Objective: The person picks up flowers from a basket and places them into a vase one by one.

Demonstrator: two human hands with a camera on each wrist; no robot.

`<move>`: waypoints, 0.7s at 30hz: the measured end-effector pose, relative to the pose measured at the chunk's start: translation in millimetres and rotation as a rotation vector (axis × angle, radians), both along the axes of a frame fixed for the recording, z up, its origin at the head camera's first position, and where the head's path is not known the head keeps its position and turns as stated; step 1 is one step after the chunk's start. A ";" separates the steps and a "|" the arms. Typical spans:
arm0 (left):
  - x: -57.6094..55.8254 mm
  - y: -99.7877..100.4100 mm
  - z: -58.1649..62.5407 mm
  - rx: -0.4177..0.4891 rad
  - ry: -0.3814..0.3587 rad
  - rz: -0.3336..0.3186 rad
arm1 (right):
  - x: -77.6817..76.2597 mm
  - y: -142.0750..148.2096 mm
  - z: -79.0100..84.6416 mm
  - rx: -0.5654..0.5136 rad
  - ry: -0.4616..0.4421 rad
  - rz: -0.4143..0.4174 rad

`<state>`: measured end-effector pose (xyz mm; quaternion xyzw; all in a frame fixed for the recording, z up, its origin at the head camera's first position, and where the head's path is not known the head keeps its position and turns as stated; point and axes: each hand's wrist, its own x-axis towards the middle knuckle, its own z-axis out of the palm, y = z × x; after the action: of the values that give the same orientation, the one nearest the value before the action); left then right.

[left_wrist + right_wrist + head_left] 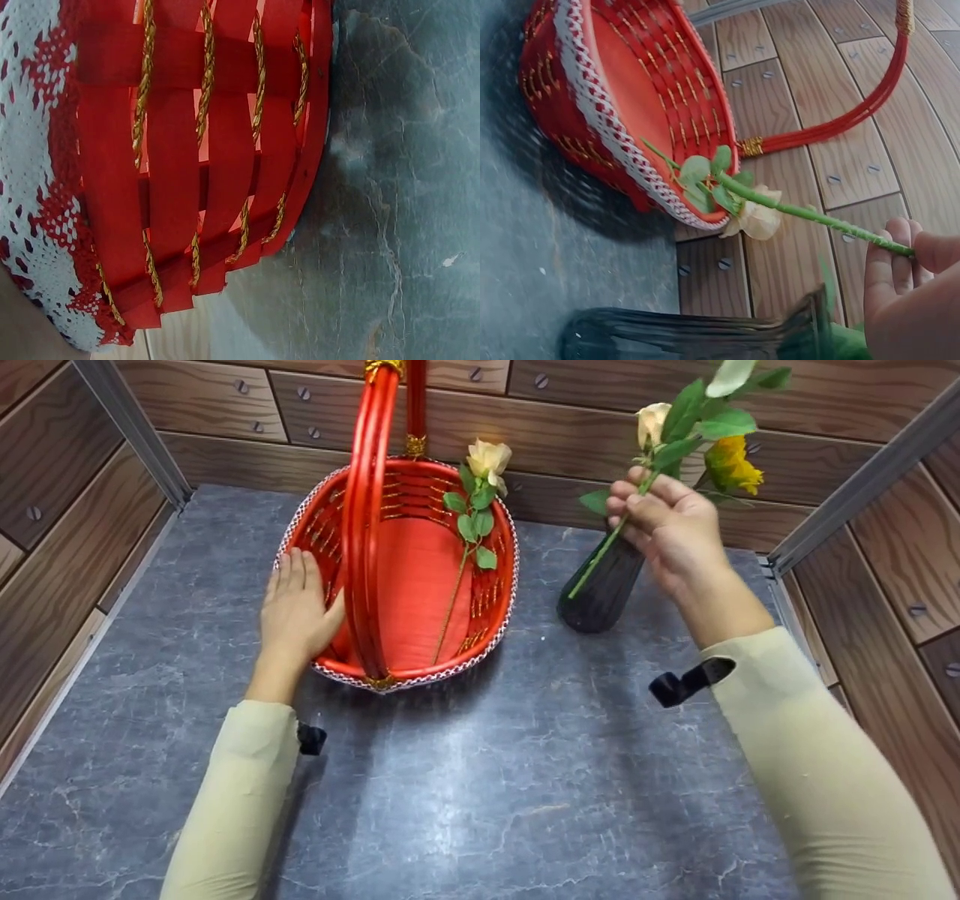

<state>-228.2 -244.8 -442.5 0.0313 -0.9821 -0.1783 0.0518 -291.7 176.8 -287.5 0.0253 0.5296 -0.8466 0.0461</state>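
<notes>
A red woven basket [420, 585] with a lace-trimmed rim and tall red handle [367, 510] stands on the grey table. My left hand [296, 604] rests at its left rim, fingers straight; the left wrist view shows the basket's slatted outer side [176, 157]. Inside, a cream rose [489, 461] leans on the right rim. My right hand [671, 521] pinches a green flower stem [600, 559], also seen in the right wrist view [817, 217], its lower end pointing down left in front of a dark glass vase [600, 592]. I cannot tell which bloom tops this stem.
Around my right hand's upper side are a cream rosebud [654, 424], a yellow flower [733, 465], a pale bud [731, 376] and green leaves [682, 409]. Wood-patterned panels [570, 431] wall the table at the back and sides, with metal posts [131, 431] at the corners.
</notes>
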 end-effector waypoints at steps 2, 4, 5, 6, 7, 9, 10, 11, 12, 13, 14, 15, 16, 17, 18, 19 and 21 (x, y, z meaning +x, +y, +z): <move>0.2 -0.4 -0.5 -0.001 0.002 0.000 | -1.4 3.0 4.5 -0.005 -0.003 -0.007; 0.2 -0.5 -1.1 -0.001 0.001 0.001 | -3.1 6.3 9.4 -0.022 -0.013 -0.020; 0.3 -0.5 -1.1 -0.001 0.002 0.001 | -4.2 8.0 11.8 -0.034 -0.015 -0.030; 0.3 -0.6 -1.2 0.001 0.003 0.002 | -5.5 10.0 14.3 -0.044 -0.019 -0.041; 0.5 -0.5 -1.2 0.003 0.003 0.001 | -6.8 11.9 16.7 -0.054 -0.023 -0.052; 0.9 -0.5 -0.9 0.004 0.004 0.002 | -9.4 15.9 21.1 -0.075 -0.029 -0.076; 1.3 -0.4 -0.6 0.004 0.005 0.002 | -10.8 17.7 22.8 -0.078 -0.027 -0.087; 1.4 -0.4 -0.3 0.004 0.007 0.003 | -12.3 19.4 24.3 -0.084 -0.021 -0.098; 1.5 -0.4 -0.3 0.005 0.008 0.002 | -13.9 21.0 25.5 -0.089 -0.016 -0.110; 1.6 -0.5 -0.3 0.005 0.008 0.002 | -15.2 22.4 26.8 -0.093 -0.008 -0.124; 1.7 -0.4 -0.1 0.005 0.009 0.001 | -16.5 23.6 27.8 -0.096 0.001 -0.139; 1.6 -0.3 -0.2 0.005 0.011 0.000 | -17.9 25.1 28.8 -0.103 0.008 -0.155; 1.3 -0.3 -0.5 0.006 0.012 -0.001 | -19.0 26.2 29.7 -0.107 0.019 -0.172; 1.1 -0.4 -0.7 0.007 0.013 -0.002 | -20.0 27.3 30.4 -0.112 0.027 -0.188; 0.9 -0.4 -1.1 0.007 0.013 -0.003 | -20.8 28.4 31.1 -0.114 0.032 -0.202; 0.7 -0.4 -1.3 0.007 0.014 -0.003 | -21.2 29.4 31.7 -0.116 0.033 -0.213; 0.6 -0.3 -1.5 0.009 0.016 -0.002 | -22.3 31.3 32.5 -0.130 0.030 -0.225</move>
<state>-227.6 -245.1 -443.9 0.0289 -0.9809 -0.1832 0.0595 -313.9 208.1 -255.0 0.0688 0.4681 -0.8792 -0.0557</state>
